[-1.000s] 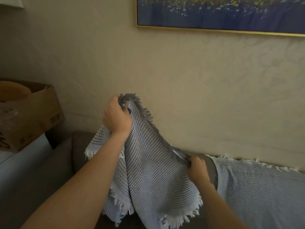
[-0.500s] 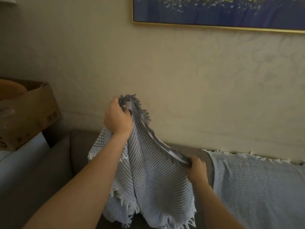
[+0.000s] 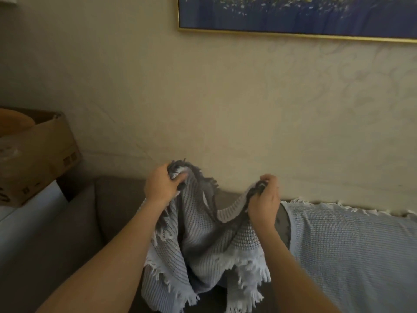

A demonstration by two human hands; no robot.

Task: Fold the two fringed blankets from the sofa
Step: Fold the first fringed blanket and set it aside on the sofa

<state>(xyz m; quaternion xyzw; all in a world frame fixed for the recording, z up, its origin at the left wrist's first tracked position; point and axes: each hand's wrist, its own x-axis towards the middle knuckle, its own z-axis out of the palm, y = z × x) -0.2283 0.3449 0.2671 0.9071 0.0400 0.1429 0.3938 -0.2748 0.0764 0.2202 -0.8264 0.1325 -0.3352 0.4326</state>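
Beige wall [image 3: 225, 98] fills the background above a grey sofa [image 3: 117, 199], with the gold-framed blue painting [image 3: 293, 14] cut off at the upper edge. Left hand [image 3: 161, 186] has its grip pressed together on a fringed corner of the held blanket [image 3: 203, 240], fingers curled around the bunched cloth. Right hand [image 3: 264, 199] pinches another part of the same fringed edge at about the same height, near the left one. Between the two grips the edge sags in a loop, and the rest of the blanket hangs down in front of the sofa back, its pale fringe dangling near the seat. Just to the right, the second blanket [image 3: 349, 245] lies spread flat over the sofa back, fringe along its upper edge. At the left edge, beyond the sofa arm, a cardboard box [image 3: 40, 154] rests on a white surface [image 3: 27, 211].
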